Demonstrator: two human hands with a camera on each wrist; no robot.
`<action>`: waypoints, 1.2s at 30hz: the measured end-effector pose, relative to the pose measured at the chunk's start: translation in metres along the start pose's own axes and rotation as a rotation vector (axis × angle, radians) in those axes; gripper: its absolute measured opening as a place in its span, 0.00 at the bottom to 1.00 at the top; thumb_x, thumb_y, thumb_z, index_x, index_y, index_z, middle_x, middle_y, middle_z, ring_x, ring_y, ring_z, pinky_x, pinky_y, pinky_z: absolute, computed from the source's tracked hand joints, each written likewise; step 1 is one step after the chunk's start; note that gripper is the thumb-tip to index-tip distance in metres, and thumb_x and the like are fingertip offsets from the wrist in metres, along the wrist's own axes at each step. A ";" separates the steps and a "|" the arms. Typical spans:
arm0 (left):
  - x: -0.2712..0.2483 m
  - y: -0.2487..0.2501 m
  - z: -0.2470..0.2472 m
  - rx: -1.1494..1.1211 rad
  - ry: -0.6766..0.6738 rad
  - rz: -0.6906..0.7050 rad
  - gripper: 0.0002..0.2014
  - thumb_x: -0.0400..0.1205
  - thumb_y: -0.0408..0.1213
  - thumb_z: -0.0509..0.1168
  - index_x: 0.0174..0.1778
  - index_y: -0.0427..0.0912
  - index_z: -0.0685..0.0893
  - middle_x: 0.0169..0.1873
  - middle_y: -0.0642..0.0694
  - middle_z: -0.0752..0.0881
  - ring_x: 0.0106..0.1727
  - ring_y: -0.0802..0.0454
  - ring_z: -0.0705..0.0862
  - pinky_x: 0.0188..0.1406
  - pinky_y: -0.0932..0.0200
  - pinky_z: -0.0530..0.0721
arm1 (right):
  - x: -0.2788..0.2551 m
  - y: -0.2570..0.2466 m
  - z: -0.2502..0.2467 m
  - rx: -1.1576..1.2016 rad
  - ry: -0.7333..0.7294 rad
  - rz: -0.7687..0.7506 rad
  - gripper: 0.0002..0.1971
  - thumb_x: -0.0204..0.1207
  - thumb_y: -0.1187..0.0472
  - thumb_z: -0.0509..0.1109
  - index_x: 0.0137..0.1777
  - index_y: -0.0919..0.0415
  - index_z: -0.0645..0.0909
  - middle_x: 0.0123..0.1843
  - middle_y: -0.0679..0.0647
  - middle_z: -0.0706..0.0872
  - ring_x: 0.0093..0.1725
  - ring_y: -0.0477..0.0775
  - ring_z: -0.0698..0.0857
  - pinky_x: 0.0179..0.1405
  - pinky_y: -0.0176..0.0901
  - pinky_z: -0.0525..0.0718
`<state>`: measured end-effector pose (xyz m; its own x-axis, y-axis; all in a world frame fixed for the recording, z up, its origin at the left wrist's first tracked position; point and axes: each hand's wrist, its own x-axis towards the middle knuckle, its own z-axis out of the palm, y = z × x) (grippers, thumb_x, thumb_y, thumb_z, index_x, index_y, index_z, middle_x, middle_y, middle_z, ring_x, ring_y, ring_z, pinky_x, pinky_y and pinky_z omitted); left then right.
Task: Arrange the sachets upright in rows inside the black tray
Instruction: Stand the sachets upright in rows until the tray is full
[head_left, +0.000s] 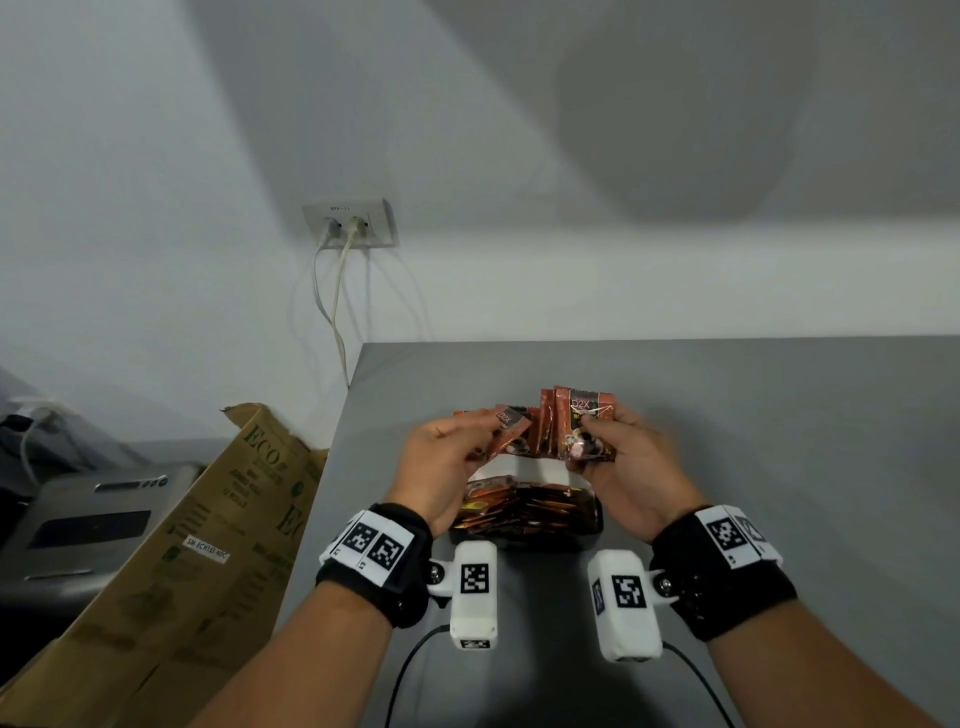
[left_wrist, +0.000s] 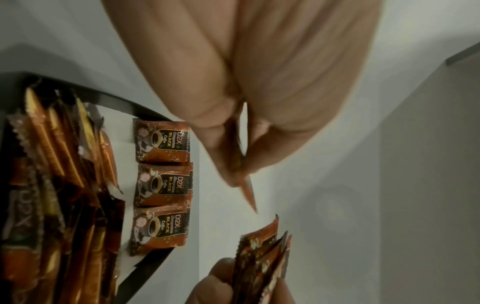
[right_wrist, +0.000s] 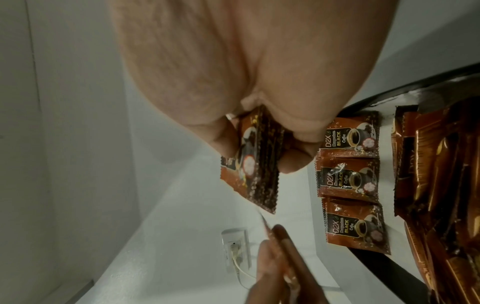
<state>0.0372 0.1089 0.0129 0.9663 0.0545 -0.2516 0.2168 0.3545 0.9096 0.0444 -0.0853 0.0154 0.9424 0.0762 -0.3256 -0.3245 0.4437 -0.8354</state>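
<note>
Over the grey table, a black tray (head_left: 589, 527) holds a loose heap of orange-brown coffee sachets (head_left: 511, 506). Three sachets (left_wrist: 162, 185) stand upright in a row against its far wall, on white lining; the right wrist view shows the same row (right_wrist: 349, 181). My left hand (head_left: 485, 436) pinches a single sachet (head_left: 511, 428), seen edge-on in the left wrist view (left_wrist: 242, 164). My right hand (head_left: 592, 441) grips a small bundle of sachets (head_left: 579, 423) upright, thumb on its front (right_wrist: 255, 164). Both hands hover just above the tray's far end.
A tall brown cardboard box (head_left: 218, 519) leans at the table's left edge. A grey appliance (head_left: 88, 519) sits further left. A wall socket (head_left: 350, 223) with cables hangs behind. The grey tabletop (head_left: 753, 426) stretches right and back to the wall.
</note>
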 end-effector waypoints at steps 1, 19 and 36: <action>0.003 -0.002 -0.001 0.043 0.061 0.007 0.11 0.78 0.14 0.66 0.47 0.30 0.89 0.55 0.32 0.91 0.59 0.34 0.89 0.61 0.41 0.87 | -0.001 0.001 0.000 0.004 -0.004 -0.004 0.11 0.85 0.70 0.62 0.55 0.63 0.86 0.46 0.60 0.90 0.39 0.52 0.86 0.40 0.46 0.78; -0.005 0.006 0.021 -0.210 -0.228 -0.289 0.22 0.81 0.33 0.64 0.70 0.28 0.80 0.56 0.32 0.87 0.53 0.41 0.89 0.52 0.46 0.88 | -0.005 0.003 0.021 -1.195 -0.052 -0.533 0.31 0.76 0.36 0.67 0.77 0.48 0.77 0.64 0.46 0.76 0.69 0.49 0.74 0.74 0.50 0.75; -0.003 0.007 0.017 -0.177 -0.229 -0.203 0.29 0.67 0.21 0.65 0.67 0.31 0.78 0.49 0.29 0.86 0.46 0.39 0.88 0.42 0.48 0.89 | -0.008 -0.022 0.037 -1.302 -0.430 -0.489 0.47 0.62 0.47 0.85 0.82 0.46 0.68 0.73 0.39 0.74 0.70 0.37 0.73 0.72 0.32 0.71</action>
<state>0.0383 0.0955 0.0258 0.9163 -0.2376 -0.3223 0.3997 0.4938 0.7723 0.0466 -0.0627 0.0531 0.8530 0.5181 0.0630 0.4077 -0.5861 -0.7002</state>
